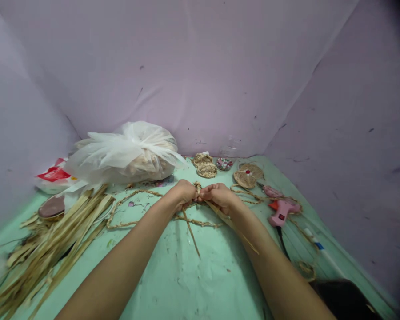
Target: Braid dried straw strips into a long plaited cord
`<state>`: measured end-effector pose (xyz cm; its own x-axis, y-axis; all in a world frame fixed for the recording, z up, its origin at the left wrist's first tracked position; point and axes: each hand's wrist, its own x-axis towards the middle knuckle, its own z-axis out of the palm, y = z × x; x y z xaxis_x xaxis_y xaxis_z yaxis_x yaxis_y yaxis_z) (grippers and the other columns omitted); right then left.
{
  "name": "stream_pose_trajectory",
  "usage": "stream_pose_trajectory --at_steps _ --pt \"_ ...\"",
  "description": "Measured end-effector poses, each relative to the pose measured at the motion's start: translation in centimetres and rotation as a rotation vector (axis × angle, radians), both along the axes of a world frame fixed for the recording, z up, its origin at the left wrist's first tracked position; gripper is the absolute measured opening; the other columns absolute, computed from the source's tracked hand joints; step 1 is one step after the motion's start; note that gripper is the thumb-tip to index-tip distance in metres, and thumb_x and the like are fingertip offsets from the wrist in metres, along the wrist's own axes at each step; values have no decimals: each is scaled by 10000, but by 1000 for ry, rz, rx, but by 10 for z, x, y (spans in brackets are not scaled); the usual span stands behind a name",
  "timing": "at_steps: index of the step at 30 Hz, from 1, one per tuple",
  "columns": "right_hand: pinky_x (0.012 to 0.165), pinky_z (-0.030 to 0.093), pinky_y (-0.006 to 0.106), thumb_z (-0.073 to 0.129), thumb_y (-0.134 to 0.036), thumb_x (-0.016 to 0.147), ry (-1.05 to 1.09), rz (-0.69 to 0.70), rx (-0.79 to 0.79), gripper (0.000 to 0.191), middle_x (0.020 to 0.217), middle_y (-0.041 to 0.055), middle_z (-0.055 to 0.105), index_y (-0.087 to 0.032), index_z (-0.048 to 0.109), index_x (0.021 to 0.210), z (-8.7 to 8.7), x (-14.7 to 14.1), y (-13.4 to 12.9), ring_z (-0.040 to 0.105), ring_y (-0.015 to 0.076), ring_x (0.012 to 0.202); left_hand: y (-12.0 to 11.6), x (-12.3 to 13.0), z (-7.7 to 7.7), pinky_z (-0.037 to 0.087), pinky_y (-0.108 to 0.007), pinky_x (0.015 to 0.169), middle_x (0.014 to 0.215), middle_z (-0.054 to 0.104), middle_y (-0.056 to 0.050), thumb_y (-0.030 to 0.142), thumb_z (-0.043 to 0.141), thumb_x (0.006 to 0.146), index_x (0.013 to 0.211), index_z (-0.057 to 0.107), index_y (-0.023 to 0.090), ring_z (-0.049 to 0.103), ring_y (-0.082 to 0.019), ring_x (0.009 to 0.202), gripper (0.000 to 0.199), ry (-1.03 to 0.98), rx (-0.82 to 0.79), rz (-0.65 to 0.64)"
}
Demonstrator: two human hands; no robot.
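Both my hands meet over the middle of the table, their fingers closed on a braid of dried plant fibre (198, 186). My left hand (184, 194) grips the braid from the left, with a loose strip (191, 233) hanging below it toward me. Pinched in my right hand (218, 196) is the same braid's end, and a longer strip (235, 224) trails from it along my right forearm. A finished length of braided cord (133, 225) curves over the table on the left, passes under my hands and shows again at the right. My fingers hide part of the braid.
Dried leaf strips (63, 240) lie at left beside a round brown-topped container (51, 207). A stuffed white plastic bag (130, 153) sits behind them. Woven soles (205, 165), a cup of beads (224, 164) and a woven round piece (248, 175) stand at the back. A pink glue gun (282, 212) lies right.
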<state>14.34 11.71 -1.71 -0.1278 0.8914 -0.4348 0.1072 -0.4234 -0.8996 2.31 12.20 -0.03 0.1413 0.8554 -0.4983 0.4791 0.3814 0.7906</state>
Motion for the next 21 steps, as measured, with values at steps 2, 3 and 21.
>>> stream_pose_trajectory --at_steps 2,3,21 --pt "474 392 174 534 -20 542 -86 17 50 108 408 -10 546 -113 564 496 0 0 0 478 81 426 0 -1 -1 142 -194 332 268 282 64 90 484 623 470 464 134 207 -41 263 160 61 59 -21" --pt "476 382 167 539 -22 543 -141 33 76 102 420 -10 554 -110 574 504 -1 0 1 478 77 436 0 -1 -1 145 -197 333 266 285 63 81 488 603 464 466 135 214 -44 266 150 82 74 -27" --pt "467 260 242 573 -177 547 -955 208 467 92 538 78 614 -174 664 556 27 -12 -23 516 154 532 -1 5 -11 183 -206 343 312 340 32 83 483 551 438 412 151 291 -70 321 149 74 34 135"
